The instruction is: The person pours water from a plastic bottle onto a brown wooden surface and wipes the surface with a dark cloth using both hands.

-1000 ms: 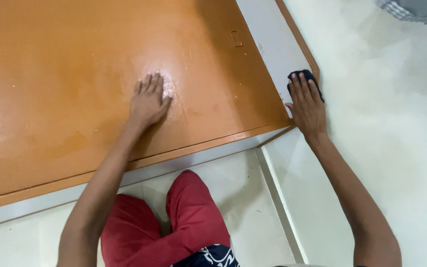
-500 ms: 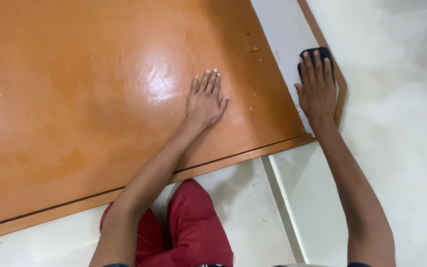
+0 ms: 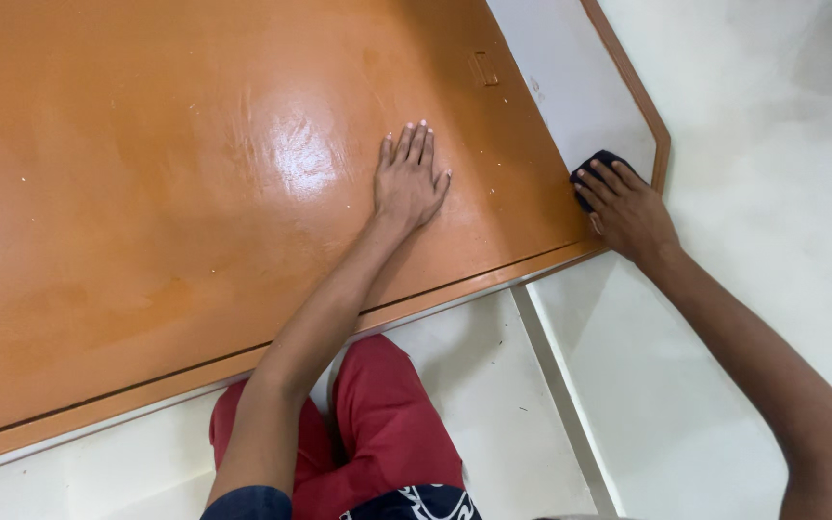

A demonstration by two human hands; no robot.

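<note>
My left hand [image 3: 410,179] lies flat, fingers together, on a glossy orange door panel [image 3: 146,193] that fills the upper left of the view. My right hand [image 3: 628,207] presses a dark cloth [image 3: 597,166] against the white strip [image 3: 570,87] beside the door's right edge, near its lower corner. Only a small part of the cloth shows past my fingers.
An orange frame strip [image 3: 642,101] borders the white strip on the right. Pale floor tiles [image 3: 772,193] spread to the right and below. My knees in red trousers [image 3: 387,433] sit on the floor under the door's bottom edge.
My right hand has slid the cloth down the white strip toward the door's lower corner and turned leftward. My left hand stays flat on the door, barely shifted.
</note>
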